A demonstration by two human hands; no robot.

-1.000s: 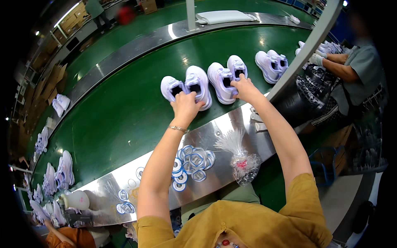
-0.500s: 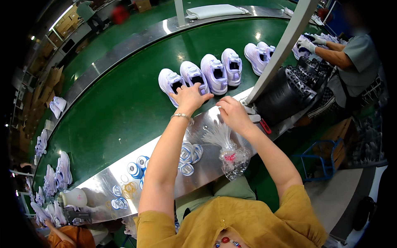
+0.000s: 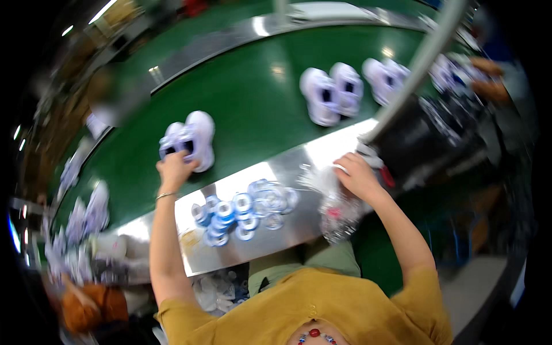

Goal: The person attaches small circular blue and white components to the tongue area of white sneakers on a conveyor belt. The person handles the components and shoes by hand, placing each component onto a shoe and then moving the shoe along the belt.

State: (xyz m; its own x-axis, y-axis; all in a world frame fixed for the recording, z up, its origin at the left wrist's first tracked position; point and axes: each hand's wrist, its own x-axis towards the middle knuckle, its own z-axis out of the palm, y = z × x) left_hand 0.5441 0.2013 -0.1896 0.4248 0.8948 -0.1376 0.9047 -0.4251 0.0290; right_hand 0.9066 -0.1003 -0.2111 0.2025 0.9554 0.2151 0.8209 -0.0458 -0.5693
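A pair of pale lilac-white sneakers (image 3: 200, 138) stands side by side on the green belt at the left. My left hand (image 3: 175, 171) is closed on the heel end of this pair. My right hand (image 3: 357, 175) is over the steel ledge, its fingers bent together at a bunch of clear plastic strands (image 3: 313, 179). A crinkled clear bag (image 3: 339, 221) with a pink-red patch is around the lower end of the bunch. Whether the fingers grip one strand or several is blurred. Between my arms, rolls of blue-and-white round stickers (image 3: 225, 210) lie on the ledge (image 3: 296, 221).
More sneakers (image 3: 319, 98) stand on the green belt (image 3: 253, 115) at the right. A slanted white post (image 3: 422, 75) rises beside my right hand, with a red-handled tool (image 3: 386, 177) at its foot. Black bags (image 3: 425, 138) and a co-worker's arms (image 3: 489, 77) are farther right.
My left hand has moved left along the belt with one pair of sneakers, away from the other pair. My right hand has gone down to the clear strands. The view has turned somewhat left.
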